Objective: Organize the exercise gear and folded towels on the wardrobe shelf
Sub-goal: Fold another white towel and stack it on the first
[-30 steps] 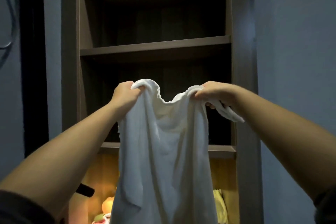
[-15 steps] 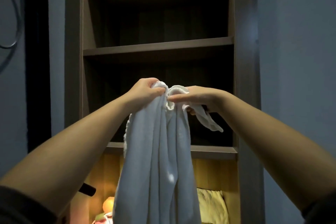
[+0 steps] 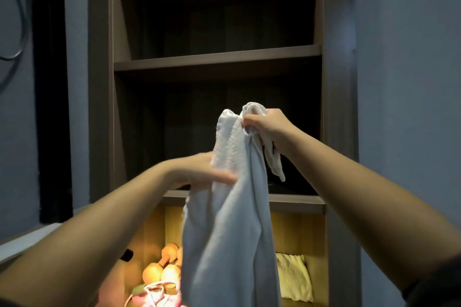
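Towel (image 3: 224, 232), white: hangs before wardrobe shelf (image 3: 294, 203), top corners bunched in clenched right hand (image 3: 264, 127). Left hand (image 3: 204, 173): fingers straight, flat against cloth. Advice: smooth downward, align edges before folding.

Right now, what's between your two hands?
Only the towel: the right hand grips its top, the left hand touches it lower down, in the head view.

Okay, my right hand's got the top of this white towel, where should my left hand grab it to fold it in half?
Probably take the white towel at its left hanging edge, lower down, coming from the left. The right hand pinches the bunched top, so the cloth hangs as one long doubled strip, and the open left hand lies against that edge.
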Motion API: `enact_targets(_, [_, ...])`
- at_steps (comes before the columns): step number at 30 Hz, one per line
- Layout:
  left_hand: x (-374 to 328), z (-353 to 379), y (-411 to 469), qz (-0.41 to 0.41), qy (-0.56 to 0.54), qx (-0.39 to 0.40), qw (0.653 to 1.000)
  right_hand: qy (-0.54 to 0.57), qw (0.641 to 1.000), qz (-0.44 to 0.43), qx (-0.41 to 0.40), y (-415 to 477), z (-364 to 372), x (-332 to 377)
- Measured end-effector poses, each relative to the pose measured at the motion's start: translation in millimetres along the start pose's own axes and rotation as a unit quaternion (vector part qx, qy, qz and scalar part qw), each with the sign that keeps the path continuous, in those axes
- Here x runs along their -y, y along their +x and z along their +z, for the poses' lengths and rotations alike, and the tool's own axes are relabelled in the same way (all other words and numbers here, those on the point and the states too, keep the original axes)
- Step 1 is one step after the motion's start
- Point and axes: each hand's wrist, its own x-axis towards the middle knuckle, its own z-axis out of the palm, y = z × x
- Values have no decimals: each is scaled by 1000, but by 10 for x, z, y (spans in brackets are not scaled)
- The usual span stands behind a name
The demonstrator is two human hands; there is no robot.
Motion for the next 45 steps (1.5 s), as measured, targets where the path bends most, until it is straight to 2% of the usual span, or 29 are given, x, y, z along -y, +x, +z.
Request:
enact_targets(2, [23,213,81,19,-79,-13,997,27,1000,3,-14,-7,61,44])
enact_targets(6, [104,359,199,46,-171,-162,971,29,999,10,26,-56,6,9])
enact_targets(9, [182,385,244,66,-165,-196,964,-29,997,13,65,-93,-143,-98])
enact_targets(12, [189,358,281,87,-144,-237,957,-51,992,73,94,-163,-203,-248])
enact_targets(16, [122,202,347,82,-172,-294,937,15,978,95,185,-292,-165,-509])
enact_targets(21, [-115,-73,329,98,-227,-312,917,97,933,133,319,-413,-33,-867])
enact_targets(26, [-313,-176,303,105,-178,-349,914,127,945,130,271,-389,151,-937])
enact_targets(30, [-324,-254,297,87,-213,-428,874,139,927,161,307,-432,246,-949])
enact_targets(33, [-352,-362,328,55,-148,-459,874,176,920,165,309,-494,366,-1014])
enact_targets(36, [-301,-382,315,61,9,-458,887,192,934,147,262,-517,431,-961])
enact_targets(38, [-169,-373,271,75,123,-473,869,200,942,151,223,-483,410,-938])
enact_targets(41, [1,-395,236,82,135,-494,855,200,922,168,287,-509,351,-999])
enact_targets(45, [0,-371,250,70,175,-501,845,221,869,226,380,-694,362,-1269])
